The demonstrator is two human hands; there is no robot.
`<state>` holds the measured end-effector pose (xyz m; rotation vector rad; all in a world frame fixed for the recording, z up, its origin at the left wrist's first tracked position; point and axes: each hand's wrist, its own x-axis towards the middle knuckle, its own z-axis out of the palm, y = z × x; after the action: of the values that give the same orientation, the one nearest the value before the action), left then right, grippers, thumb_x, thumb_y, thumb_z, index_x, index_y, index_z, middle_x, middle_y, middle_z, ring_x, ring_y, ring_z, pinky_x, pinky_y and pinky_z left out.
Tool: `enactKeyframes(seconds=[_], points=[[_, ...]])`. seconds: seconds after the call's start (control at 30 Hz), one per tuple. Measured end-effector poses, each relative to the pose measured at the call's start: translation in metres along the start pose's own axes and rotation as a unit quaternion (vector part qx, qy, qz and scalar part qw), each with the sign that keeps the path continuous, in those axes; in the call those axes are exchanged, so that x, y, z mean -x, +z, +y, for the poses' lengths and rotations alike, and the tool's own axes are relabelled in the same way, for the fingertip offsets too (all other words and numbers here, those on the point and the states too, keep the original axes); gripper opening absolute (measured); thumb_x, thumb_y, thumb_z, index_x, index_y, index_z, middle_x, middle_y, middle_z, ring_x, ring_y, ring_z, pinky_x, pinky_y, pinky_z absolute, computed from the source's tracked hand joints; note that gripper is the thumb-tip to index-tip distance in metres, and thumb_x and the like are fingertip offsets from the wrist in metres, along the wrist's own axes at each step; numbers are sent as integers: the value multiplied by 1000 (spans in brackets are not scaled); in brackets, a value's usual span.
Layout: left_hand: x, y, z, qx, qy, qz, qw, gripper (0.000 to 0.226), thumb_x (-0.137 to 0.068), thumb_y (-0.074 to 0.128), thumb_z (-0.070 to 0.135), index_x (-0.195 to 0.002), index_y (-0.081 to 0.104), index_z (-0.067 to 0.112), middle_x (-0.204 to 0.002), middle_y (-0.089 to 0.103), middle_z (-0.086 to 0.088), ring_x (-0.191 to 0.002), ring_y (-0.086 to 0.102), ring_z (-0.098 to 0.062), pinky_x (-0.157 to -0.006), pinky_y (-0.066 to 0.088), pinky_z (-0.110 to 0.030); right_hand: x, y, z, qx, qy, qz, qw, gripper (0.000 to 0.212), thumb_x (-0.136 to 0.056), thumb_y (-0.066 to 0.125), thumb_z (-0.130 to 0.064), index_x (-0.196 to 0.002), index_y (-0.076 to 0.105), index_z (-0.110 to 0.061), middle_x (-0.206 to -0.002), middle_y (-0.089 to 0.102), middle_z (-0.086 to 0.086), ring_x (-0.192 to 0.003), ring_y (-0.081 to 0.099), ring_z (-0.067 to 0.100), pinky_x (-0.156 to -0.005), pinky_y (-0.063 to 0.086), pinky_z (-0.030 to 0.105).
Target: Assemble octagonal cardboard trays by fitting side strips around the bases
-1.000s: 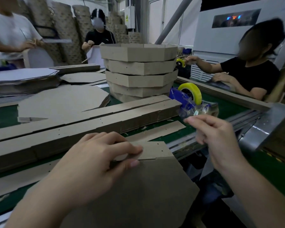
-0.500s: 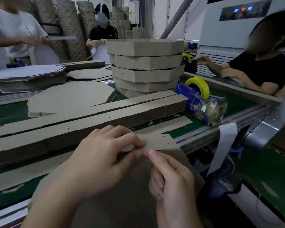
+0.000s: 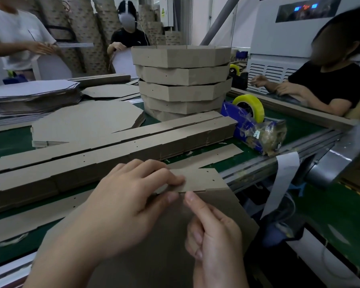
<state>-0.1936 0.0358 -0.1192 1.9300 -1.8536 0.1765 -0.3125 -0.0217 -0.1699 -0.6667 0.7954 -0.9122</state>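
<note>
Brown cardboard covers most of the green worktop (image 3: pixel 6 142), and little of it lies bare. A long stack of strips (image 3: pixel 112 150) runs across just beyond the hands. A pile of flat bases (image 3: pixel 85 121) lies behind it to the left, and a tower of finished trays (image 3: pixel 181 80) stands behind it in the middle. To the right a blue tape dispenser (image 3: pixel 252 121) with a yellow roll sits near the worktop's metal rail (image 3: pixel 279 161), from which a white slip (image 3: pixel 283 179) hangs. A loose strip (image 3: pixel 212 154) lies in the narrow gap between the stack and the work. The only open room is to the right of the hands, past the slanted edge of the base, where the worktop ends.

The base (image 3: pixel 222 208) lies under both hands and overhangs the worktop's near edge. The side strip (image 3: pixel 202 179) rises along its far edge, leaning away. The left hand (image 3: pixel 129 204) pinches that strip, with its fingers over the strip's face and its thumb at the lower edge. The right hand (image 3: pixel 214 235) rests on the base just beside it. Its forefinger is straight, tip at the seam between strip and base, and its other fingers are curled in. Whether it holds anything cannot be told.

A yellow warning label (image 3: pixel 163 11) shows on a far cabinet, its writing too small to read. The lit display panel (image 3: pixel 306 8) is blurred.
</note>
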Motion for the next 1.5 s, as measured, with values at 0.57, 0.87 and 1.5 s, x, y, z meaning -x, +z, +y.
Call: enactKeyframes(seconds=[0.57,0.87,1.5], points=[[1,-10,1,33,-31,-59,997,42,-85,29,62,-113,60,56,-111,54,23,-105,52,-3,-87,43,-32,-8,-24,-9,140,17,-131,981,39,-45,74,-45,-63,75,-10,-36,35,4,-28,24,11,-35,17,18],[-9,6,26,-34,-70,47,996,21,-83,53,54,-71,52,37,-97,64,19,-95,61,-10,-89,40,-23,-13,-25,-8,113,51,-162,979,35,-43,76,-40,-61,75,-11,-35,31,4,-26,21,10,-35,17,14],[-4,9,15,-105,-30,21,994,23,-67,73,47,-88,69,37,-97,67,9,-82,66,-20,-64,47,-33,-32,-47,-32,453,-521,-58,721,28,-90,55,-33,-110,72,-22,-74,50,-10,-64,53,7,-54,43,19]])
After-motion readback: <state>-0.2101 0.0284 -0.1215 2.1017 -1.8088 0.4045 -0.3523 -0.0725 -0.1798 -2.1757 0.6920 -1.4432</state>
